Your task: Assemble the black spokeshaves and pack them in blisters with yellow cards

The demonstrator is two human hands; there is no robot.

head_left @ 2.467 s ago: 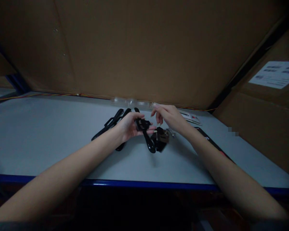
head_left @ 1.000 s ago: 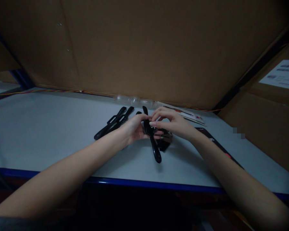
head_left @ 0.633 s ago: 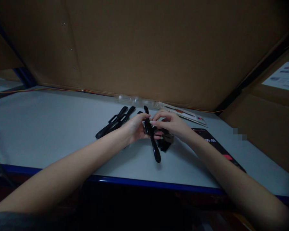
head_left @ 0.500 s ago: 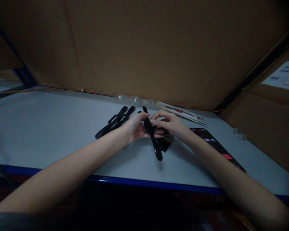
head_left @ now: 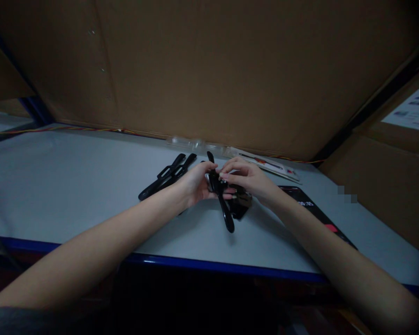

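Holding black handle [head_left: 226, 215] in left hand [head_left: 197, 187], grip clamped around its middle. Sticking out past thumb toward far edge of tabletop [head_left: 77, 186], and out below fingers toward near edge. Raised over middle of tabletop, tilted. Touching its middle from the other side with right hand [head_left: 246, 177], thumb and forefinger close together; can't tell if fully shut or pinching some small part there. Just beside handle, partly under right hand: dark block [head_left: 242, 204], details unclear. Left of left hand: loose handles [head_left: 162, 179], partly hidden. Toward right edge: phone [head_left: 316, 213], partly behind right forearm. Along far edge: clear plastic packaging [head_left: 195, 145] and printed card [head_left: 268, 164].
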